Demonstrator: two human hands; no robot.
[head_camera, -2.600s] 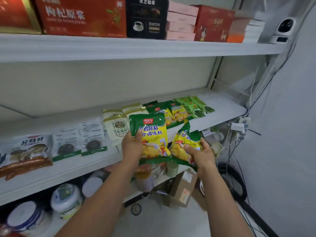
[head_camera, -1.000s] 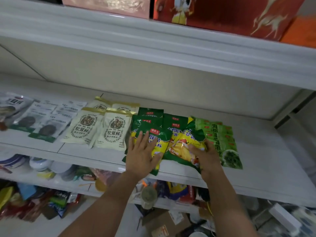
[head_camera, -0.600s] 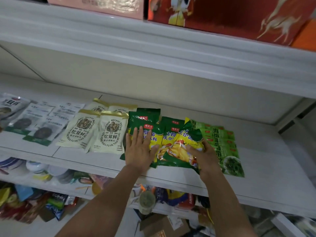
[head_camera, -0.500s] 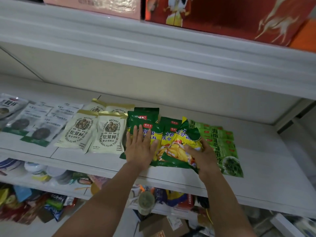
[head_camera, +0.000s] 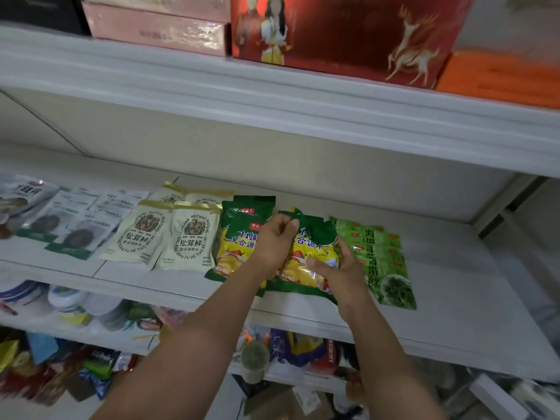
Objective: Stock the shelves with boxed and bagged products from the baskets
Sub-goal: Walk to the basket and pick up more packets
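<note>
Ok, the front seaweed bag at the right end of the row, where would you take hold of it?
Pinch the front seaweed bag at its near right corner, coming from the front right. It lies flat with bare shelf beside that corner, while its left edge is crowded by the right hand and the yellow-green seasoning bag it grips.

The bags (head_camera: 239,228) are glossy plastic, the shelf (head_camera: 454,286) smooth.

left hand (head_camera: 274,241) perhaps pinching bag (head_camera: 309,248), right hand (head_camera: 341,275) gripping it
</note>
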